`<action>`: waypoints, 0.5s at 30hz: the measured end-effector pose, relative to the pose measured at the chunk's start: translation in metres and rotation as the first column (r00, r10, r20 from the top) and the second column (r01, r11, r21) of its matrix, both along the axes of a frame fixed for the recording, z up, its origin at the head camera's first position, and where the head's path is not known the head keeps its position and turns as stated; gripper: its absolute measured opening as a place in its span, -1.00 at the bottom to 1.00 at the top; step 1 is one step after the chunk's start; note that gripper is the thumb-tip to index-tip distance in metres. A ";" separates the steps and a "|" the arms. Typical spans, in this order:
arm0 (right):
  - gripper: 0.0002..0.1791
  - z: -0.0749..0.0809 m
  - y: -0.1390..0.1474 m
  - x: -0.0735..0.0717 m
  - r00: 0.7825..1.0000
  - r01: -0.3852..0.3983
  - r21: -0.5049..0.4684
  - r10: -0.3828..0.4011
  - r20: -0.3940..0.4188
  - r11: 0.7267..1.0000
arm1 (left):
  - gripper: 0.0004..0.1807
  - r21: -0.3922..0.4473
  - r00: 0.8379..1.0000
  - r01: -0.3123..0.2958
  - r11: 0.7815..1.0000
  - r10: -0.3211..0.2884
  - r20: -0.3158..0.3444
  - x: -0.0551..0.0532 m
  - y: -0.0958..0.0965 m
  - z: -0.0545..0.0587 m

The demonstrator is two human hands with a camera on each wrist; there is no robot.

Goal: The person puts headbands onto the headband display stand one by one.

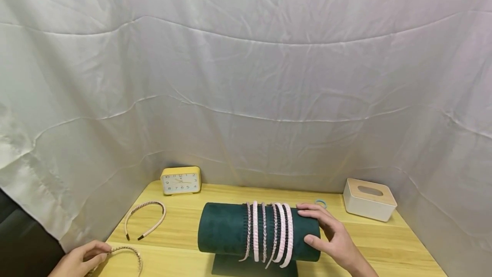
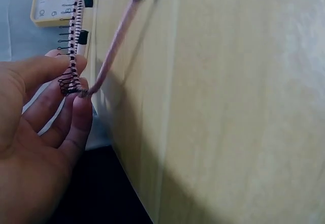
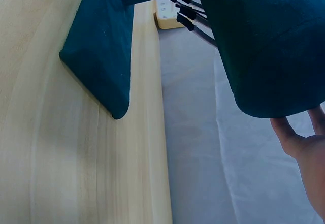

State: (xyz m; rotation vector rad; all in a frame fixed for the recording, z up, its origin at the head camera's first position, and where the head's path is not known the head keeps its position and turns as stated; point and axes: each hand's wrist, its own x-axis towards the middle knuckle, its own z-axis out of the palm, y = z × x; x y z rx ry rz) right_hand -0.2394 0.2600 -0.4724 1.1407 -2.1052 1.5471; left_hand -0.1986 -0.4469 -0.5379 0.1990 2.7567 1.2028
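Observation:
My left hand [image 1: 81,260], at the table's left front, pinches a thin braided headband [image 1: 137,256] between thumb and fingers. In the left wrist view this headband [image 2: 116,43] shows a pinkish band, small comb teeth inside and a black tip. A dark green padded roll [image 1: 224,228] on a stand base [image 1: 253,265] carries several pink headbands [image 1: 282,234], some braided and some plain. My right hand [image 1: 333,236] rests on the roll's right end, fingers over the top and thumb against the front. Its palm side is hidden in the head view.
Another pale pink headband [image 1: 158,222] lies on the wooden table [image 1: 180,234] behind my left hand. At the back stand a yellow alarm clock [image 1: 181,180] and, far right, a white tissue box [image 1: 365,204]. A blue ring [image 1: 320,203] lies near that box. Grey curtains [image 1: 269,76] surround the table.

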 end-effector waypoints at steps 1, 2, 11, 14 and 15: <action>-0.35 0.000 0.000 0.000 1.000 0.001 0.001 -0.001 0.001 1.000 | -0.64 0.010 1.000 0.002 1.000 -0.002 0.008 0.000 0.000 0.000; -0.35 0.000 0.000 0.000 1.000 0.001 0.002 -0.001 0.001 1.000 | -0.62 0.017 1.000 0.005 1.000 -0.005 0.014 -0.001 -0.001 0.000; -0.35 0.000 0.001 0.000 1.000 0.004 0.005 -0.004 0.005 1.000 | -0.50 0.081 0.996 0.012 0.997 -0.019 0.085 -0.001 -0.002 0.002; -0.35 0.000 0.001 0.000 1.000 0.007 0.006 -0.007 0.009 1.000 | -0.51 0.098 0.995 0.010 0.995 -0.020 0.098 -0.001 -0.003 0.000; -0.35 0.000 0.001 0.000 1.000 0.008 0.006 -0.008 0.009 1.000 | -0.52 0.104 0.995 0.018 0.994 -0.028 0.098 -0.001 -0.004 -0.001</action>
